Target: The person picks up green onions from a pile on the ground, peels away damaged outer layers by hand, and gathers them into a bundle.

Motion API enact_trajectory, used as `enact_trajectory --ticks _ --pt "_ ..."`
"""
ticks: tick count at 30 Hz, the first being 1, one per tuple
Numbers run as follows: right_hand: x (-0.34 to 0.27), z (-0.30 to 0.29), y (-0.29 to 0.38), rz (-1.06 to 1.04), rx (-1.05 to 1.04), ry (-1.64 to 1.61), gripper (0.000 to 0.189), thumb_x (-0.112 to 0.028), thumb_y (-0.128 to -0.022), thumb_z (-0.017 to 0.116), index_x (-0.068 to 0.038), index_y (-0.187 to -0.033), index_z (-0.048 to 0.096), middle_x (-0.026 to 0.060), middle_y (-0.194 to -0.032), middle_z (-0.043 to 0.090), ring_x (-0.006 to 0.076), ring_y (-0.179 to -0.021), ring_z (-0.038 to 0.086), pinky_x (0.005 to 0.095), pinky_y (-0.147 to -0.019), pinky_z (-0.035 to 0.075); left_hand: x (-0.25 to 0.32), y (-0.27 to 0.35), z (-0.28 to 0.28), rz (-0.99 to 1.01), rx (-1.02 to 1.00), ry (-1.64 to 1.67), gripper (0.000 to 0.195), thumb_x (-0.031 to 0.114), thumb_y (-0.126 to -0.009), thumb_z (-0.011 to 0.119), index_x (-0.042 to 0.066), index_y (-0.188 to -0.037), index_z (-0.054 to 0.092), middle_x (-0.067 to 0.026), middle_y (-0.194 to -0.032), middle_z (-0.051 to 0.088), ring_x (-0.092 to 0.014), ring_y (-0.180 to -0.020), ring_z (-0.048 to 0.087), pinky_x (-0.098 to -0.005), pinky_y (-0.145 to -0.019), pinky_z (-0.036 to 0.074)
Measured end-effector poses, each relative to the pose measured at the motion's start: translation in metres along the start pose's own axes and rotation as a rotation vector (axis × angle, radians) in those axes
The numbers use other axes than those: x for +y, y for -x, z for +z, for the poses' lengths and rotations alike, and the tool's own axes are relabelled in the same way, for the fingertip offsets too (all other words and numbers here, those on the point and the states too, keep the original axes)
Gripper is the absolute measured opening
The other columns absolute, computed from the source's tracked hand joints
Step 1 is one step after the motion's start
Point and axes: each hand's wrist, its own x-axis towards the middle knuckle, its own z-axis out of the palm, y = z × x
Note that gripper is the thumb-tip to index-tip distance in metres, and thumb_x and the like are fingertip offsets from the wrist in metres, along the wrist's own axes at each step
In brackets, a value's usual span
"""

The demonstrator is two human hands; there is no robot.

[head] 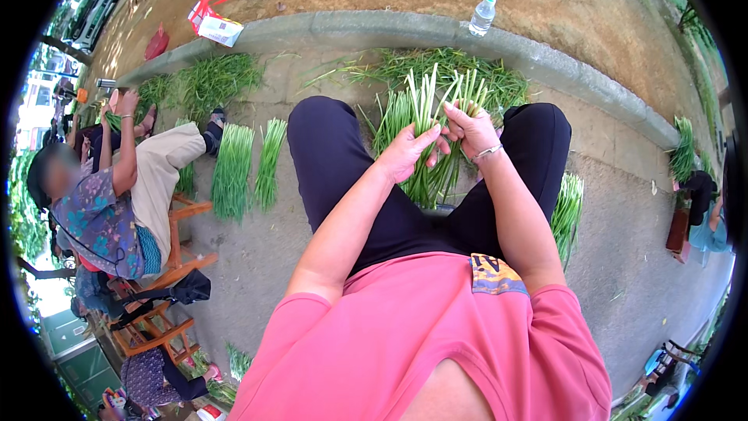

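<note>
My left hand grips a bunch of garlic chives, with the pale cut ends pointing up and the green leaves hanging down between my knees. Close beside it, my right hand holds a smaller bunch of chives between thumb and fingers. The two hands almost touch, and their lower fingers partly overlap the leaves. Just beyond my left hand lies another heap of chives, stems up. Loose green trimmings cover the paving behind both hands.
A concrete kerb crosses ahead, bearing a water bottle and a white box. Sorted chive bundles lie at left, another bundle at right. A person sits at left near wooden chairs; other people are farther off.
</note>
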Motion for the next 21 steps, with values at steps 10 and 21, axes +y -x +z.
enact_trajectory --ticks 10,21 --pt "0.0013 0.0014 -0.0009 0.031 0.002 -0.052 0.011 -0.014 -0.082 0.061 -0.007 -0.079 0.054 -0.0049 -0.054 0.043 0.0055 -0.041 0.035 0.0219 -0.04 0.031 -0.0039 -0.0025 -0.0012 0.01 0.106 0.011 0.017 0.021 -0.09 0.047 0.005 -0.092 0.053 -0.0077 -0.077 0.057 -0.011 -0.058 0.049 -0.0218 -0.048 0.04" --pt "0.0049 0.0001 0.0006 0.085 -0.073 -0.049 0.02 -0.023 -0.088 0.053 -0.003 -0.087 0.055 -0.0007 -0.049 0.036 0.0116 -0.043 0.036 0.028 -0.044 0.036 -0.0041 -0.0024 0.0017 0.038 0.121 0.036 0.018 0.021 -0.092 0.044 0.005 -0.091 0.051 -0.0079 -0.078 0.057 -0.014 -0.06 0.053 -0.025 -0.051 0.043"
